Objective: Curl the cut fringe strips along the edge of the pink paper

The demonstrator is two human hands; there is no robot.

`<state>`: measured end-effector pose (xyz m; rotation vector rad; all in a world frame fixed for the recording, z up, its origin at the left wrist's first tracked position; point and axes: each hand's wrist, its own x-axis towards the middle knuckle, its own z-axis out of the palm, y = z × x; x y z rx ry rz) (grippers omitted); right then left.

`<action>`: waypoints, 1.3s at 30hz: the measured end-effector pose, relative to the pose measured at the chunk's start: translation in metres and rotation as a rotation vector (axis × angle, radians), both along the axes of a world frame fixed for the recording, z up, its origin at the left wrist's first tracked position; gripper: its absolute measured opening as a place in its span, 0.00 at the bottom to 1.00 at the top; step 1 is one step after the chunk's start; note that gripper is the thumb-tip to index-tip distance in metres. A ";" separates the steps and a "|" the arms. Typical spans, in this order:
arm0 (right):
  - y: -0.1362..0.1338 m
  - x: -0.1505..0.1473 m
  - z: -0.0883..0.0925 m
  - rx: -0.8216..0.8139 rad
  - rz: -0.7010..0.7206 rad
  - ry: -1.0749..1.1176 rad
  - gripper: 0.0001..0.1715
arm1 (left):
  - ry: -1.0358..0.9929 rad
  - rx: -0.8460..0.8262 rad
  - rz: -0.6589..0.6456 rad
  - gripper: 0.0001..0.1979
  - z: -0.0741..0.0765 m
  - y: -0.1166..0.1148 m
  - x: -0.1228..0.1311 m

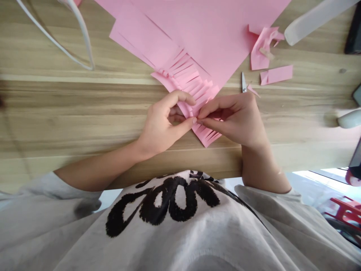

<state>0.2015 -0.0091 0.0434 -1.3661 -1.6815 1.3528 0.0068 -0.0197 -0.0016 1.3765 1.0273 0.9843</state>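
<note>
A strip of pink paper [194, 83], cut into a fringe with some tips curled, lies slantwise before me on the table. My left hand [166, 120] is on its near edge, thumb tip against the paper and index finger curved over it. My right hand [235, 116] pinches at the same edge, thumb and index finger meeting close to my left thumb. Exactly which fringe tip is between the fingers is hidden. Under the fringe's far side is a large pink paper sheet [217, 34]. Small scissors [244, 83] lie just beyond my right hand, their handles out of sight.
Pink paper scraps [261, 49] and a folded pink piece [278, 75] lie at the right on the wooden table [70, 113]. A translucent whitish stick [313, 24] lies behind them. A white cable [84, 34] loops at the upper left. Dark objects line the right edge.
</note>
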 end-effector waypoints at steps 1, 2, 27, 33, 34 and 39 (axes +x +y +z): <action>0.000 0.000 0.000 0.001 0.000 0.005 0.08 | -0.004 0.001 0.001 0.13 0.000 0.000 0.000; 0.000 0.000 0.000 0.001 0.000 0.010 0.08 | -0.010 0.004 0.001 0.13 0.000 0.000 0.000; -0.001 0.001 -0.003 0.040 -0.004 0.032 0.06 | -0.042 0.046 -0.004 0.13 -0.003 0.000 0.000; -0.001 -0.001 -0.003 0.042 -0.019 0.027 0.06 | -0.063 0.026 -0.006 0.14 -0.002 0.000 0.000; 0.000 -0.001 -0.004 0.044 -0.017 0.028 0.06 | -0.065 0.022 -0.006 0.14 -0.002 0.000 0.000; 0.000 -0.001 -0.004 0.053 -0.007 0.030 0.07 | -0.062 0.007 -0.007 0.14 -0.001 0.000 0.000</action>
